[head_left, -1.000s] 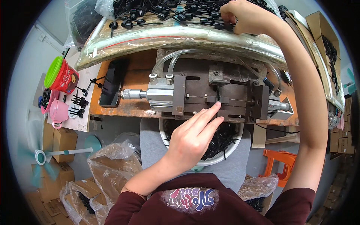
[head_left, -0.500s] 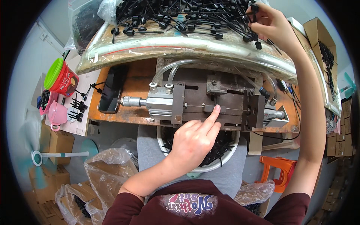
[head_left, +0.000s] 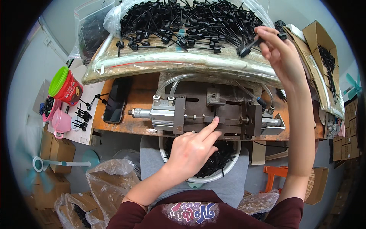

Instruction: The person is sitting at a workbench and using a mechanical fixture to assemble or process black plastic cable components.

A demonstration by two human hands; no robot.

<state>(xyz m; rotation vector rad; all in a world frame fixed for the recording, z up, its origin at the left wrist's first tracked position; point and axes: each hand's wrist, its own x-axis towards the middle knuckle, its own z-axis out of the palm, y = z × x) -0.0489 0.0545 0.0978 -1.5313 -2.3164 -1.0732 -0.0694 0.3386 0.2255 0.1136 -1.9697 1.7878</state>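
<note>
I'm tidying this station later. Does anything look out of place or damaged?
A phone lies on the orange bench, left of the metal fixture, odd among work gear. A pale blotch marks the bench's front edge, perhaps wear or residue. The fixture itself shows no obvious damage.

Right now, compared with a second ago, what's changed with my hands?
Your right hand has moved rightward, away from the pile of black parts, with at least one black part now in its grip. Your left hand stays put, index fingertip at the small dark block.
</note>
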